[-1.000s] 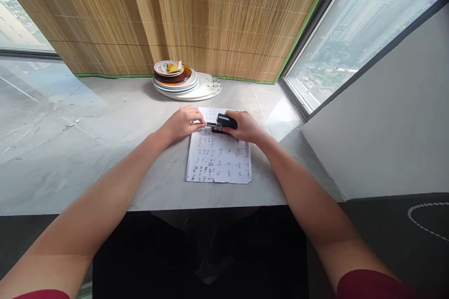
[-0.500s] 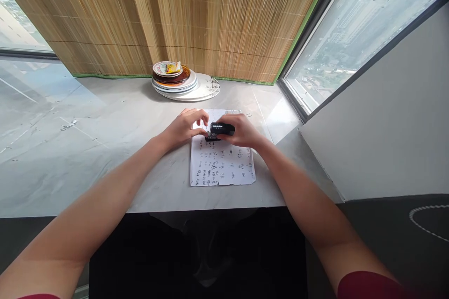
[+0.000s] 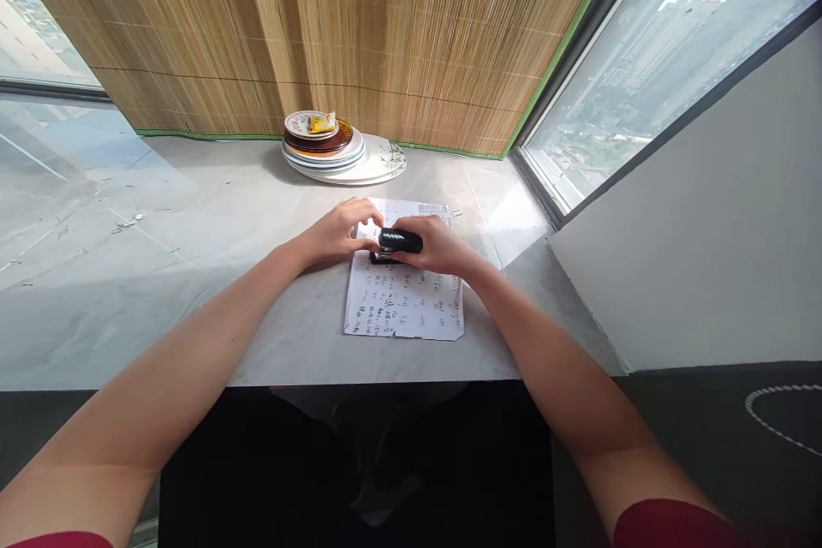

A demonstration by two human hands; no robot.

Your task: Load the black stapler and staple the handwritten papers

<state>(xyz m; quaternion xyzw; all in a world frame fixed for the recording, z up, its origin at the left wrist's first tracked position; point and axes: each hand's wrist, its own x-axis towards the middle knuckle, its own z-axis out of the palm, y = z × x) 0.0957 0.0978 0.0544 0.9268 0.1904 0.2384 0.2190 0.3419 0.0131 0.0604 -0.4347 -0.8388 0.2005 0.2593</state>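
Since a second ago the black stapler [image 3: 399, 241] has gone from showing a bright metal strip jutting out of its left end to a compact, closed-looking shape. It has also shifted slightly left, and the fingers of the left hand [image 3: 337, 231] have drawn in against that end.

The right hand [image 3: 443, 247] is wrapped around the right part of the stapler, fingers curled over the top and closed on it. That looks like a steadying grip which keeps the tool level just above the sheet. The left hand is half curled with its fingertips at the stapler's left tip. Whether they pinch anything there cannot be told.

The stapler sits over the far half of a handwritten sheet of paper [image 3: 402, 304], which lies flat with its near edge close to the counter's edge, probably so both forearms can reach it easily.

The pale grey marble-look countertop [image 3: 193, 274] runs wide to the left. A stack of plates [image 3: 324, 150] stands at the far side, well apart from the hands, with a yellow packet [image 3: 319, 123] on top. Behind it hangs a bamboo blind [image 3: 385, 34]. A window [image 3: 642, 60] on the right shows city buildings, and a grey wall [image 3: 706, 231] closes the near right.
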